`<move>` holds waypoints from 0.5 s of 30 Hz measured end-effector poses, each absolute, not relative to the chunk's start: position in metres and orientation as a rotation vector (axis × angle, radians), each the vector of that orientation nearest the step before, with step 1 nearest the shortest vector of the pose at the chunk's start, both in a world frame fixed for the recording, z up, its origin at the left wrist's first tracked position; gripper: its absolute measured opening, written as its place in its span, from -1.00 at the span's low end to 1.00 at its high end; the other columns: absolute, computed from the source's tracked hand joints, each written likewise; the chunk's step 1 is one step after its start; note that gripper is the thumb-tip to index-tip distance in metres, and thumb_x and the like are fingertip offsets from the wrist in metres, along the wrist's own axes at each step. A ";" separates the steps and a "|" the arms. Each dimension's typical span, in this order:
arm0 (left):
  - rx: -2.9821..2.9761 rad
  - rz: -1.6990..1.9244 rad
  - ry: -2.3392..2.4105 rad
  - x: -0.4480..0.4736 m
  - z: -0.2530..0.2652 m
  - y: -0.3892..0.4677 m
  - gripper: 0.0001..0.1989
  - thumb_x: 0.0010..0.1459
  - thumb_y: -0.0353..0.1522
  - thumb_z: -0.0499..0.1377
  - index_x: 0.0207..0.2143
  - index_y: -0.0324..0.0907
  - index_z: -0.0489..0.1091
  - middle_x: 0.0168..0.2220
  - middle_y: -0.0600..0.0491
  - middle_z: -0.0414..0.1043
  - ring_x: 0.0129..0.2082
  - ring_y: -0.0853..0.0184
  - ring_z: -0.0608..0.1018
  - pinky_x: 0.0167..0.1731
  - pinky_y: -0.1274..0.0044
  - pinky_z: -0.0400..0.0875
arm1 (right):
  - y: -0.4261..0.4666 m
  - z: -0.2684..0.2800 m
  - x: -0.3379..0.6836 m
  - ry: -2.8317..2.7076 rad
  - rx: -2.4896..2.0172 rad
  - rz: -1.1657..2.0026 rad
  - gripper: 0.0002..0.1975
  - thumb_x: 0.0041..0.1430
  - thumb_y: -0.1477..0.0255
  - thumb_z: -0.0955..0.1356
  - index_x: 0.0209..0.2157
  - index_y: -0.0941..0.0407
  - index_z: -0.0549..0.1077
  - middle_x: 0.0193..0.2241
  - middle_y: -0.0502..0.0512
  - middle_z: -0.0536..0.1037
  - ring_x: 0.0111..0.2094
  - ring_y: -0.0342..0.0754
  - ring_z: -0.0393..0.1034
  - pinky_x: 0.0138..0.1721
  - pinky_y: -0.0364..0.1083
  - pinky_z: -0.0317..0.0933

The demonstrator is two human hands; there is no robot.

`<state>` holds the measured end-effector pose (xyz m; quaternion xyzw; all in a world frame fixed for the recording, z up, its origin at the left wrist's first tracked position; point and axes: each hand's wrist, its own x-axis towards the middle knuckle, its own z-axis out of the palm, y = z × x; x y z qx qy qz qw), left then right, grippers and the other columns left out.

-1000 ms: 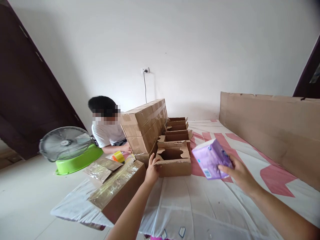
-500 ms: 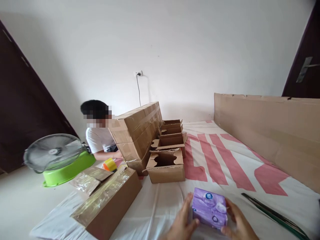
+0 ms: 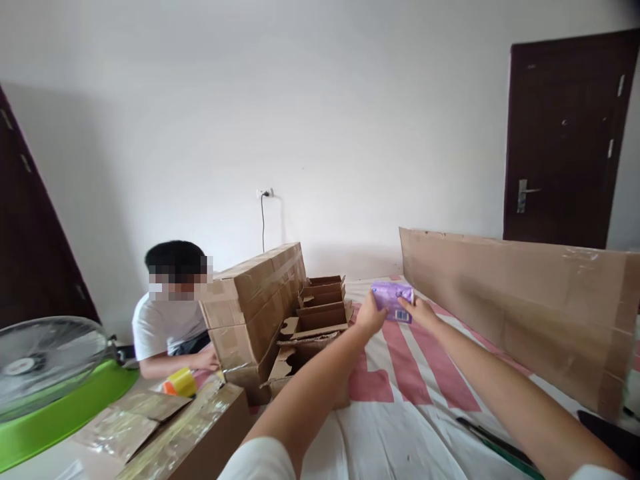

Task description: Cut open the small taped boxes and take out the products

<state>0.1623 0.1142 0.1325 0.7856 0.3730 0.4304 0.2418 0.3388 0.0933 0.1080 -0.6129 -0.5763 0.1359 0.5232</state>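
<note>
A purple tissue pack, with a barcode on the side facing me, is held up in front of me over the red-and-white cloth. My left hand is closed on its left end, thumb on the near face. Gripping the right end is my right hand, fingers bent around the edge. Left of the pack stands a row of open cardboard boxes; my left forearm crosses in front of the nearest one and partly hides it.
A tall stack of taped cartons stands behind the open boxes. A person sits beyond it, near a yellow tape roll and a green fan. A long cardboard panel lines the right side. A dark-green tool lies beneath my right arm.
Both hands have carried the tissue pack forward and away from me, from the near cloth toward the far end. The view has tilted up and shifted right.
</note>
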 end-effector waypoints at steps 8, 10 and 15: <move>1.809 1.033 0.948 0.065 -0.067 0.054 -0.05 -0.28 -0.52 0.35 0.19 -0.15 0.02 0.02 -0.13 0.41 -0.03 0.10 0.52 -0.02 0.38 0.39 | 0.010 -0.060 0.275 -1.493 -1.044 0.982 -0.33 -0.06 -0.11 0.38 -0.08 0.12 0.47 -0.18 0.22 0.60 -0.07 0.20 0.48 -0.01 0.12 0.31; 1.720 0.978 0.963 0.031 -0.105 0.051 0.05 -0.37 -0.51 0.37 0.22 -0.13 -0.01 0.05 -0.15 0.39 -0.03 0.09 0.52 -0.03 0.41 0.39 | 0.005 -0.090 0.253 -1.527 -0.928 1.142 -0.29 -0.09 -0.07 0.42 0.00 0.11 0.44 -0.11 0.24 0.58 -0.02 0.23 0.45 0.04 0.14 0.26; 1.684 1.109 1.103 -0.051 -0.115 0.063 0.02 -0.31 -0.53 0.24 0.27 -0.13 -0.05 0.12 -0.10 0.34 0.08 0.08 0.44 0.06 0.41 0.35 | 0.030 -0.116 0.199 -1.598 -1.025 1.084 -0.23 -0.13 0.05 0.45 0.12 0.09 0.36 -0.05 0.22 0.53 -0.09 0.17 0.44 -0.04 0.08 0.31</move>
